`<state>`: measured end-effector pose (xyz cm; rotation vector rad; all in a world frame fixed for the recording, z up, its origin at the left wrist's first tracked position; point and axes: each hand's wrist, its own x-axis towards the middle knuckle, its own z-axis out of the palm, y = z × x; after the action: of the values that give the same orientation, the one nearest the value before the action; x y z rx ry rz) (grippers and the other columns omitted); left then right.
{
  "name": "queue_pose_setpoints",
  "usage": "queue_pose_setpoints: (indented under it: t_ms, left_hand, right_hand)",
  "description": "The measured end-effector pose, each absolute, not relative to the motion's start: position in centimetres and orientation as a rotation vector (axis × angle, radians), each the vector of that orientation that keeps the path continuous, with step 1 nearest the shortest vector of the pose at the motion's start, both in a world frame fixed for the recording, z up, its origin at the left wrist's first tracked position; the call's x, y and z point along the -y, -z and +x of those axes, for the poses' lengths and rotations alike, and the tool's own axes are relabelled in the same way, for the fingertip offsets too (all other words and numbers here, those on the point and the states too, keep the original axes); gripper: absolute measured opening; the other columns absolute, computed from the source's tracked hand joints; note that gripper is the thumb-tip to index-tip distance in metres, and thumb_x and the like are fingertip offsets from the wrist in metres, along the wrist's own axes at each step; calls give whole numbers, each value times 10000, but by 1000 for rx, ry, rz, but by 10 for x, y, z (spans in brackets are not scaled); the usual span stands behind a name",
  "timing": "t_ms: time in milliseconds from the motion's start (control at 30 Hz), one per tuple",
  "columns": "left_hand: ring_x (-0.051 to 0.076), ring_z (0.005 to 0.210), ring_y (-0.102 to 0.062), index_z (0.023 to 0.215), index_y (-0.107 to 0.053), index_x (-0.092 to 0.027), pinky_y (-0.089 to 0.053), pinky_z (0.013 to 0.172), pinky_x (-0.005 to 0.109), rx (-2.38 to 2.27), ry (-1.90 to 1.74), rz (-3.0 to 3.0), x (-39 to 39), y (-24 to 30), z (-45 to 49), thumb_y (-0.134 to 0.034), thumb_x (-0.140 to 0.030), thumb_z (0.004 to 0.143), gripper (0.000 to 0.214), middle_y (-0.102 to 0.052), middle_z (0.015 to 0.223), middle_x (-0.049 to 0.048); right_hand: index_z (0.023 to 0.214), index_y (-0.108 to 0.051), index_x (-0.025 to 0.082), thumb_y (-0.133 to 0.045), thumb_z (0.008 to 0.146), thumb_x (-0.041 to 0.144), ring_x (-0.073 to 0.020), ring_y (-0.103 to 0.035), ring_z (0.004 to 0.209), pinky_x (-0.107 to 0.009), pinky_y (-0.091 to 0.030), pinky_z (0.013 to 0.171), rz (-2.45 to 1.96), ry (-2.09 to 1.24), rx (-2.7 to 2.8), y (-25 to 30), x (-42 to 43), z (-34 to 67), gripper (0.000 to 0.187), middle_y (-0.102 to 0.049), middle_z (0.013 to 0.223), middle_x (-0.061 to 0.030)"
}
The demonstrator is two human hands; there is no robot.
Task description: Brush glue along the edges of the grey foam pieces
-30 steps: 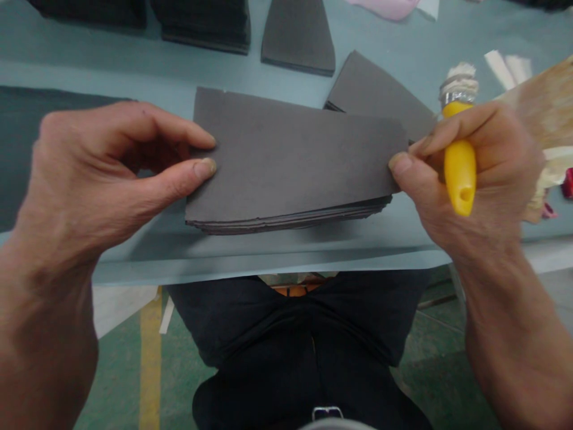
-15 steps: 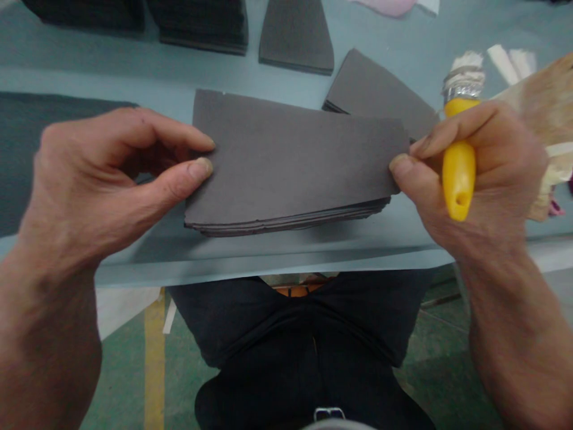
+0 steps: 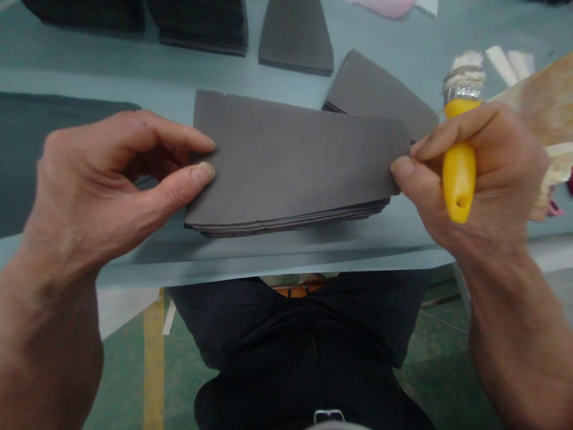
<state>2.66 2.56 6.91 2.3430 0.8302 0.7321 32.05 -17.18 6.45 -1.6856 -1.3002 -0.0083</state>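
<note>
A stack of thin dark grey sheets (image 3: pixel 290 161) lies in front of me, its layers fanned along the near edge. My left hand (image 3: pixel 111 179) is at the stack's left edge, thumb and forefinger tips on the top sheet; its other fingers are partly hidden. At the opposite end, my right hand (image 3: pixel 478 173) pinches the right edge of the top sheet between thumb and forefinger. The same hand also holds a paintbrush with a yellow handle (image 3: pixel 459 179), its whitish bristles pointing away from me.
Behind the stack lie another grey pile (image 3: pixel 380 89) and a tapered grey pile (image 3: pixel 296 36). Taller dark stacks (image 3: pixel 201 27) stand at the back left. Dark cloth-like material (image 3: pixel 27 161) lies left, and a brown stained sheet (image 3: pixel 548 101) right. The pale blue table edge (image 3: pixel 277 272) is close to my legs.
My left hand has shifted very slightly to the right. The sheets, the brush and my right hand stay almost in place.
</note>
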Motion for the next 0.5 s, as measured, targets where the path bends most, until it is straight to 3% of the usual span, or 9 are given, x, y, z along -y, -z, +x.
queue_pose_setpoints:
  t_ms: [267, 500]
  left_hand:
    - [209, 697, -568, 1120, -838, -283, -520, 699, 436, -851, -707, 2345, -25, -70, 27, -780, -589, 862, 404, -742, 906, 44]
    - [229, 806, -629, 1212, -791, -251, -549, 788, 472, -895, -597, 2406, -19, -77, 26, -669, -584, 985, 422, -756, 1026, 57]
  right_hand:
    - [817, -614, 296, -752, 745, 189, -123, -404, 549, -344, -318, 552, -1669, 3, 1316, -65, 171, 321, 189, -552, 727, 57]
    - [824, -599, 279, -745, 758, 150, -107, -390, 513, -330, -281, 495, -1640, 15, 1352, -65, 170, 322, 206, -522, 695, 60]
